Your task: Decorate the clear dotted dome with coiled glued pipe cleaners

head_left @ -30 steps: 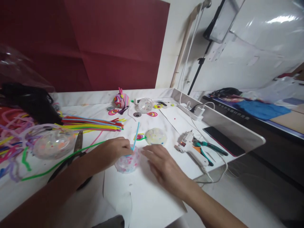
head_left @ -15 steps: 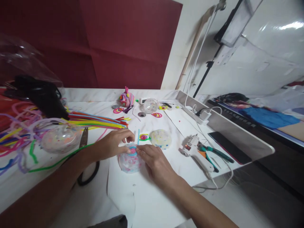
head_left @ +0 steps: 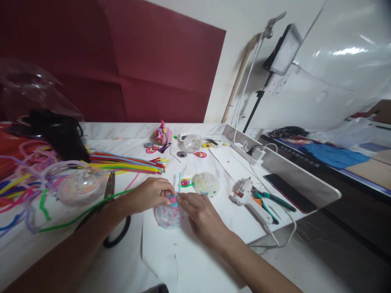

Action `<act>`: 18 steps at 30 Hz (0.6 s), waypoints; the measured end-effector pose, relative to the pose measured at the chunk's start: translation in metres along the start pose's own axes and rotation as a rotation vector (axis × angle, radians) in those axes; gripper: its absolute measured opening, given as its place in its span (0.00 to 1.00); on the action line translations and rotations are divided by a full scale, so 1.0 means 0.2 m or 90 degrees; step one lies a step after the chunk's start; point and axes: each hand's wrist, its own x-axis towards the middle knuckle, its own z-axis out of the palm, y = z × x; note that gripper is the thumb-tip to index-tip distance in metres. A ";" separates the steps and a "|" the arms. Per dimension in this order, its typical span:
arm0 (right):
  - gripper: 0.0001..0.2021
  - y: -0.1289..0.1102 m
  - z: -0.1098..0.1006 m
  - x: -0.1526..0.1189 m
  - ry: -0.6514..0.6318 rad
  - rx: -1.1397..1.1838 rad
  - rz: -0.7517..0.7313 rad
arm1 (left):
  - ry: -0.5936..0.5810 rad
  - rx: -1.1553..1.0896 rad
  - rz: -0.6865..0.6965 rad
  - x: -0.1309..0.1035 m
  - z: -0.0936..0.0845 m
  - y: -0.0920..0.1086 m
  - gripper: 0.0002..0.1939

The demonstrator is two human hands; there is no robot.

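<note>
Over a clear plastic dome with pink specks (head_left: 169, 217), both hands work at a small pink and blue pipe cleaner coil (head_left: 173, 200). Thumb and fingers of my left hand (head_left: 152, 194) pinch the coil's left side. From the right, my right hand (head_left: 200, 211) presses its fingertips together at the coil's edge, where a light blue pipe cleaner end (head_left: 179, 181) sticks up. Just behind lie a pink coil with yellow and green edging (head_left: 185, 183) and a second dome with yellow and blue specks (head_left: 207, 184). The fingers partly hide the coil.
Scissors (head_left: 110, 185) lie beneath my left forearm, near an orange-specked dome (head_left: 82, 188) and bundled pipe cleaners (head_left: 128, 162). To the right are a hot glue gun (head_left: 252, 201), green-handled pliers (head_left: 279, 200) and a phone (head_left: 290, 192). A striped ball ornament (head_left: 162, 135) stands at the back.
My left fingers have come down and closed onto the coil; before, the index finger was raised apart from the thumb. My right hand stays at the coil. The view has shifted slightly.
</note>
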 end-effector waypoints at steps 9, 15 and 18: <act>0.33 -0.02 -0.02 0.04 0.020 0.132 0.031 | -0.058 0.062 0.048 -0.01 0.00 0.09 0.10; 0.33 0.02 -0.02 0.06 0.042 0.290 0.086 | -0.116 0.078 -0.013 0.00 0.00 0.13 0.11; 0.31 0.04 0.00 0.04 0.047 0.324 0.167 | -0.116 0.051 -0.080 0.00 0.01 0.15 0.10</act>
